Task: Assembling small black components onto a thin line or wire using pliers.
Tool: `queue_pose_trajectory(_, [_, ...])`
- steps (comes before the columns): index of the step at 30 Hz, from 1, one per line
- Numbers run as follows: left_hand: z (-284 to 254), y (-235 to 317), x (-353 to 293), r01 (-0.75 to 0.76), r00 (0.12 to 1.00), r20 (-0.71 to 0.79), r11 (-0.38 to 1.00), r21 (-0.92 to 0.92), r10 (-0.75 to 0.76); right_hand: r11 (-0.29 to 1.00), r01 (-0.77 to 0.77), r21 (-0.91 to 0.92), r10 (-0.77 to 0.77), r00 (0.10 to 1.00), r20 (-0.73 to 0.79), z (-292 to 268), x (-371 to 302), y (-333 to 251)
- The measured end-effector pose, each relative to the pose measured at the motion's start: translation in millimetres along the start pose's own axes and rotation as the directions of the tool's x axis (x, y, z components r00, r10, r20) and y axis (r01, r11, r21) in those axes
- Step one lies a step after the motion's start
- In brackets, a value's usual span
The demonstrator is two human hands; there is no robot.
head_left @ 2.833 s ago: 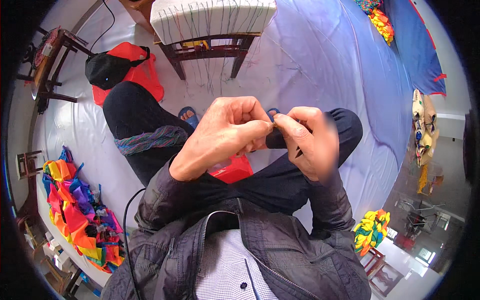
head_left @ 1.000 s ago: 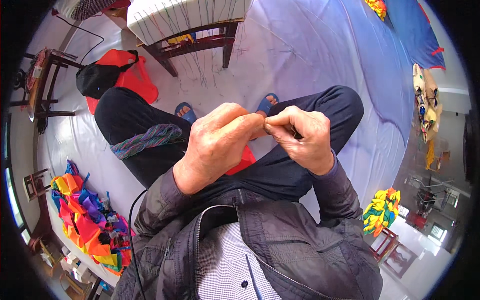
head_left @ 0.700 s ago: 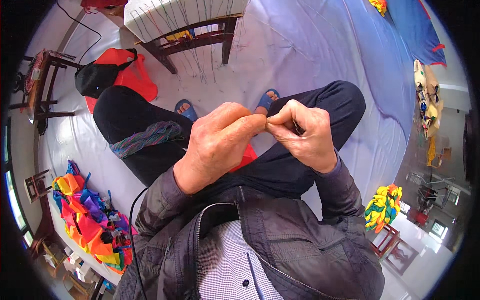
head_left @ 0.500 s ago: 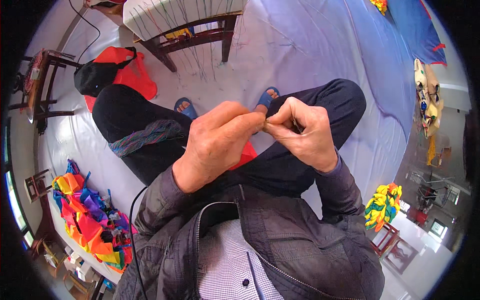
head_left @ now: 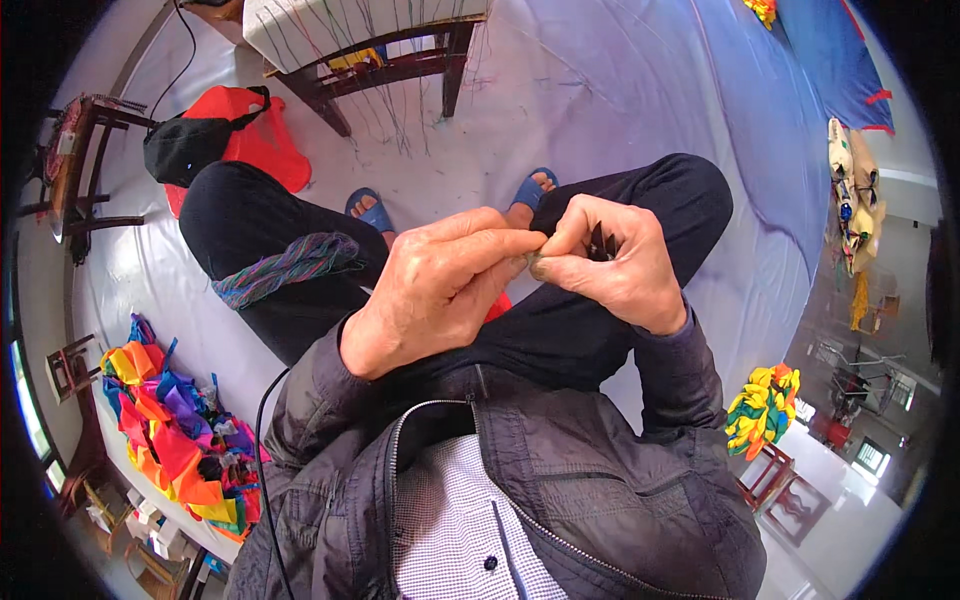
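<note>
Over my lap, my left hand (head_left: 435, 285) and my right hand (head_left: 622, 268) meet fingertip to fingertip. Both hands are closed in a pinch. What lies between the tips is too small to make out. Tucked inside my curled right fingers is a small dark tool with two pointed blades (head_left: 600, 243), apparently thread snips; the rest of it is hidden. A skein of multicoloured thread (head_left: 285, 270) lies across my left thigh. Below my hands, a bit of something red (head_left: 497, 306) shows between my legs.
Ahead stands a wooden stool with a pale top (head_left: 370, 30) and threads hanging off it. A black bag (head_left: 190, 150) rests on red cloth (head_left: 270, 150) at left. Bright cloth pieces (head_left: 175, 430) pile up lower left; a yellow, red and green bundle (head_left: 763, 410) is at right.
My fingertips have shifted slightly, and the left hand has turned so its fingers lie straighter. More of the dark blades shows in my right hand.
</note>
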State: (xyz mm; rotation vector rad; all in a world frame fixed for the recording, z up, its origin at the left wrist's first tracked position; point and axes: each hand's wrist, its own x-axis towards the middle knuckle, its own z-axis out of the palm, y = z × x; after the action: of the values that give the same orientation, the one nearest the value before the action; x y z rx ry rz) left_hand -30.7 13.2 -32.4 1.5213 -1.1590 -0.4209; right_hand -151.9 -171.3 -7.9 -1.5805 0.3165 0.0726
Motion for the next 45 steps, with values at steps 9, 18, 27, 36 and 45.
queue_pose_trajectory(9, [3,-6,1,-0.034,0.999,-0.016,0.999,-0.030,0.033,1.000,0.023,0.018,-0.022,0.998,-0.063,0,0,3])
queue_pose_trajectory(18, [0,-5,0,0.037,0.999,-0.001,0.996,-0.084,-0.037,0.996,0.013,0.086,-0.008,0.999,-0.050,2,0,6])
queue_pose_trajectory(27, [-1,-6,-5,0.143,0.990,0.056,0.957,-0.254,-0.133,0.940,-0.142,0.310,0.140,0.990,0.028,3,-3,2])
queue_pose_trajectory(36, [1,-1,-9,0.187,0.982,0.057,0.951,-0.245,-0.179,0.931,-0.105,0.349,0.112,0.994,0.002,4,-8,8])
queue_pose_trajectory(45, [4,0,-10,0.195,0.981,0.016,0.965,-0.176,-0.196,0.889,-0.118,0.443,0.144,0.989,-0.026,-2,-11,16])
